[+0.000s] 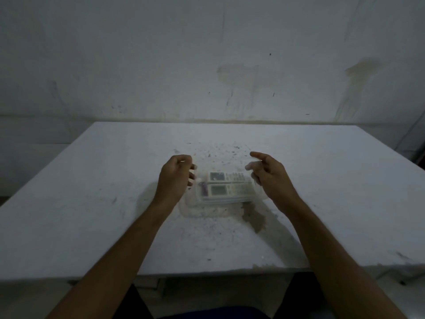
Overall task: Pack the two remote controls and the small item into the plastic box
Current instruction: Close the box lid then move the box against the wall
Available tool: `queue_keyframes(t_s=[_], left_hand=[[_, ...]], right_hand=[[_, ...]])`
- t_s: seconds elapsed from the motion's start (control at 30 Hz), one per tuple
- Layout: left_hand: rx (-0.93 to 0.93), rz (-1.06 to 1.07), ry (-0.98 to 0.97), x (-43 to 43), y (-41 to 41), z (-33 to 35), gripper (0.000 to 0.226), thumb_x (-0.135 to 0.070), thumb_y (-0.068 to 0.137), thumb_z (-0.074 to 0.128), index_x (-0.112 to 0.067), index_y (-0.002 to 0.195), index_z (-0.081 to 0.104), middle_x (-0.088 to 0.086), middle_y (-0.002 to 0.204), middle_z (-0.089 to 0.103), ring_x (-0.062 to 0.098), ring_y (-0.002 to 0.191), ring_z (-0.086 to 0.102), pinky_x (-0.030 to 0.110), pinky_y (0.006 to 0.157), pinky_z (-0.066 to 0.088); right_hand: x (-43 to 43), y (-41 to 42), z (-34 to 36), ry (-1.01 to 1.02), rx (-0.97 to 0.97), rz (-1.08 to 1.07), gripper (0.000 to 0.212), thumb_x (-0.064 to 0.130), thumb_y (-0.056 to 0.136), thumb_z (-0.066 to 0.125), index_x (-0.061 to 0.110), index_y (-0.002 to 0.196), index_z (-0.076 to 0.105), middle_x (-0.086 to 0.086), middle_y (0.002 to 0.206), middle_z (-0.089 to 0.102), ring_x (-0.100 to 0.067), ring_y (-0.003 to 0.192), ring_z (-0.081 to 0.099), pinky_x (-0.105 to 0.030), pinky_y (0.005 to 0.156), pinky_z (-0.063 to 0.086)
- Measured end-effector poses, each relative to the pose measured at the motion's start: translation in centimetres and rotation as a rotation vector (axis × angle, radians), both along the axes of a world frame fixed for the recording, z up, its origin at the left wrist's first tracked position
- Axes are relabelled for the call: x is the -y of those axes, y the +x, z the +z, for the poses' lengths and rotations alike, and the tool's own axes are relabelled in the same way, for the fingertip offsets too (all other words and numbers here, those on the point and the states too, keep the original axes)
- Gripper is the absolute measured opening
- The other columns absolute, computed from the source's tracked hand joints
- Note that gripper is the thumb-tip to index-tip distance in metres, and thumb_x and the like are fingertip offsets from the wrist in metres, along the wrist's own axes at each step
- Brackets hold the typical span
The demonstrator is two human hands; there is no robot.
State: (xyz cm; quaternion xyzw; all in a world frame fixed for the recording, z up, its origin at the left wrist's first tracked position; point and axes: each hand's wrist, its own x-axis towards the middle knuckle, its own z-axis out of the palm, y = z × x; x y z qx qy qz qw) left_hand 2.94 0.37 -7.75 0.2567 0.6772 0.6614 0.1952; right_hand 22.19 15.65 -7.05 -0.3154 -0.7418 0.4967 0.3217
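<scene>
A clear plastic box (195, 202) stands in the middle of the white table. Two white remote controls lie side by side inside it, the far remote (227, 176) and the near remote (230, 190), screens to the left. A small purple item (203, 189) lies in the box at their left end. My left hand (176, 178) is at the box's left side with its fingers curled. At the right side, my right hand (270, 174) has its thumb out. A faint clear lid (220, 164) seems to hang between both hands just above the box, blurring my right fingertips.
The white table (92, 203) is speckled with dark marks around the box, with a grey stain (253, 217) just right of it. A stained wall stands behind the table's far edge. The near edge (207, 272) runs under my forearms.
</scene>
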Motion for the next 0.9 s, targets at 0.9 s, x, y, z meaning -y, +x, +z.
queue_keyframes(t_s=[0.9], left_hand=[[-0.271,-0.175,-0.154,-2.5,-3.7,-2.7,0.013,-0.022,0.101,0.061,-0.015,0.103,0.072,-0.008,0.096,0.079,0.020,0.082,0.071,0.034,0.073,0.059]], right_hand=[[-2.6,-0.6,-2.6,0.239,0.228,-0.172,0.026,0.029,0.103,0.055,0.022,0.124,0.068,0.013,0.111,0.064,-0.010,0.099,0.063,-0.017,0.077,0.046]])
